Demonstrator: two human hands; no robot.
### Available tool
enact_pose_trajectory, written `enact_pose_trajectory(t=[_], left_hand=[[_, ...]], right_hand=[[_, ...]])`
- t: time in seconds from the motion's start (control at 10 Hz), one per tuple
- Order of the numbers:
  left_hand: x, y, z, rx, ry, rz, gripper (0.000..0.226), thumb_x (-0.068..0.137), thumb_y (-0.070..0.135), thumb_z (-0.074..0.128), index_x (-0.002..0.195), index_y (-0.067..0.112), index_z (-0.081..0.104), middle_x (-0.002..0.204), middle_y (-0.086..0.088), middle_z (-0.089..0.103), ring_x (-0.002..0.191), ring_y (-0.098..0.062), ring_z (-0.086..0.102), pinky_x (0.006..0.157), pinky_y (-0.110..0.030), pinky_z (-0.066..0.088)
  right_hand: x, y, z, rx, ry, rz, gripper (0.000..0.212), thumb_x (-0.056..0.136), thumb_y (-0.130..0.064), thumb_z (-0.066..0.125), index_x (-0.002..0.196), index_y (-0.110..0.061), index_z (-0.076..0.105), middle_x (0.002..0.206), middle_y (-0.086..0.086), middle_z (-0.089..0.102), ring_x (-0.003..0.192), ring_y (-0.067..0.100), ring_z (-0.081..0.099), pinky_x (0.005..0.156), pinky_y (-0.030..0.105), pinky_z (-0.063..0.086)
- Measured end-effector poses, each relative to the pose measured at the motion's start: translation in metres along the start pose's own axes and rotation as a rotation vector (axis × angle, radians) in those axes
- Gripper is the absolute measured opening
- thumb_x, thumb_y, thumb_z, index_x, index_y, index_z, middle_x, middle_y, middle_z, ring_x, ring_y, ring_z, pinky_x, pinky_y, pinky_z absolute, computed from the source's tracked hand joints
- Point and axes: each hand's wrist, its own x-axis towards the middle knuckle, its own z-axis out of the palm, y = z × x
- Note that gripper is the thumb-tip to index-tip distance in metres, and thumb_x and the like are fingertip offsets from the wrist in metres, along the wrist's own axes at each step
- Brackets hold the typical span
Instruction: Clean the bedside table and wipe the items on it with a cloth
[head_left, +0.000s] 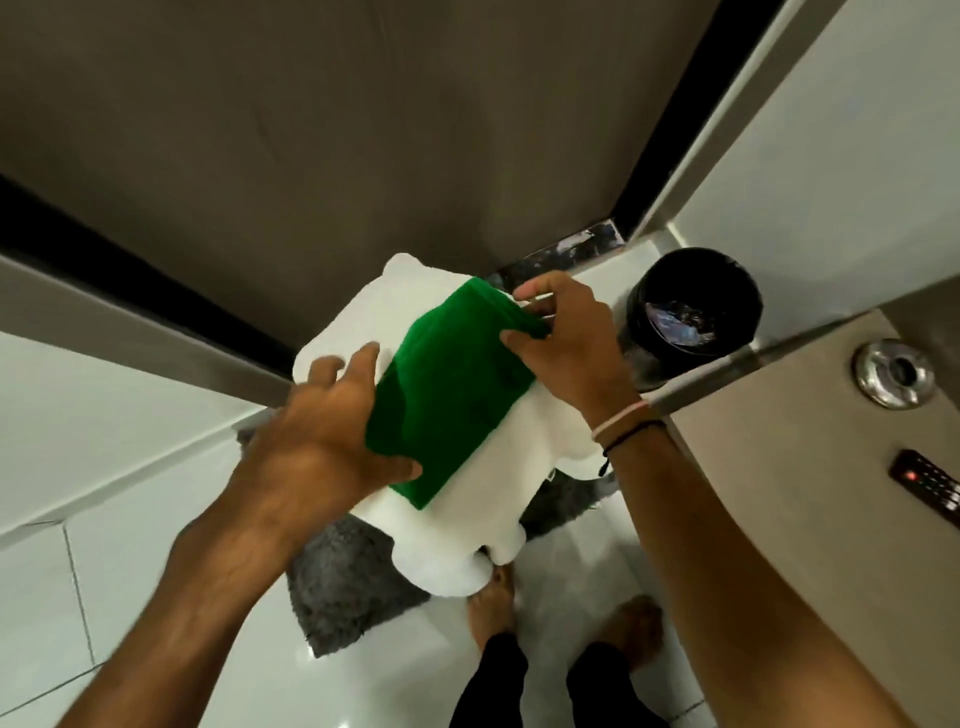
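A white plush toy (483, 519) with a green garment (452, 395) is held in the air above the floor, between both of my hands. My left hand (332, 431) grips its left side, thumb pressed on the green fabric. Fingers of my right hand (566, 338) pinch the garment's top right edge. The bedside table (779, 457) is the grey surface at the right, carrying a metal ashtray (894, 372) and a black remote control (930, 483). No cloth is in view.
A black bin (691, 312) stands on the white tiled floor beside the table. A grey shaggy mat (343, 582) lies under the toy. My bare feet (566, 618) stand at the bottom. The bed's brown sheet (363, 130) fills the top.
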Motion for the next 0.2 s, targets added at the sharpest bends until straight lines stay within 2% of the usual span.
enact_pose_trajectory(t=[0.1,0.2], left_hand=[[0.003,0.029,-0.009,0.003,0.154,0.142,0.104,0.071,0.049,0.081,0.152,0.036,0.018,0.157,-0.001,0.028,0.139,-0.029,0.038,0.106,-0.053,0.044],[-0.003,0.076,-0.021,0.021,0.254,0.317,0.091,0.077,0.051,0.074,0.151,0.036,0.024,0.158,0.003,0.030,0.141,-0.026,0.037,0.106,-0.049,0.043]], right_hand=[[-0.009,0.001,-0.021,-0.007,0.072,-0.101,0.041,0.081,-0.012,0.079,0.118,-0.009,0.064,0.114,0.009,0.067,0.102,0.020,0.062,0.093,0.032,0.051],[-0.019,0.004,-0.062,-0.063,0.204,-0.174,0.049,0.086,-0.018,0.076,0.131,-0.007,0.060,0.127,0.011,0.062,0.118,0.026,0.058,0.103,0.034,0.045]])
